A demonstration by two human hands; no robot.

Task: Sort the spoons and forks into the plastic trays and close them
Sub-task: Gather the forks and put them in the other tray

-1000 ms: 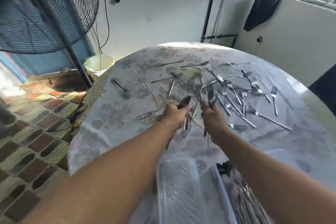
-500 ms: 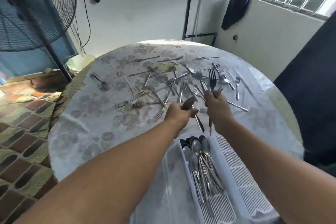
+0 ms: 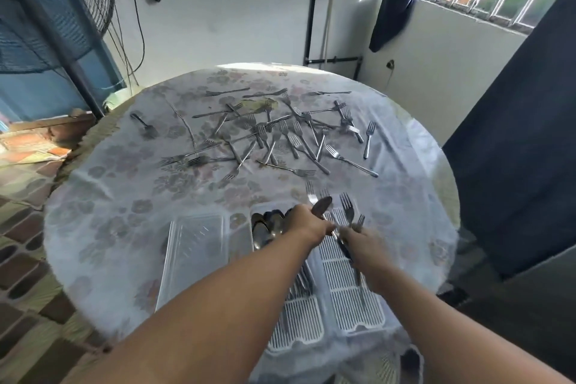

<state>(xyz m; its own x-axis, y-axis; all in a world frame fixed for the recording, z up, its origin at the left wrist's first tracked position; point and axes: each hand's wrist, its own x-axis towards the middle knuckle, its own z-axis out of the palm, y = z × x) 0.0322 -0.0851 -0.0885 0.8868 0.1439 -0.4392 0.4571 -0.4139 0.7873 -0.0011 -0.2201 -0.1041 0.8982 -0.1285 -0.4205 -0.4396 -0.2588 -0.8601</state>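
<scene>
Now, left hand (image 3: 307,223): grips a steel spoon (image 3: 321,206).
Right hand (image 3: 358,238): grips steel forks (image 3: 347,207) above the white slotted plastic tray (image 3: 352,302).

Both hands are drawn back from the scattered forks (image 3: 280,134). The left hand (image 3: 307,224) with its spoon (image 3: 321,206) and the right hand (image 3: 358,237) with its forks (image 3: 347,209) are now held over the trays (image 3: 352,299).

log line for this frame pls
left hand: grips spoon | right hand: grips forks | both over tray | loose forks on table
</scene>
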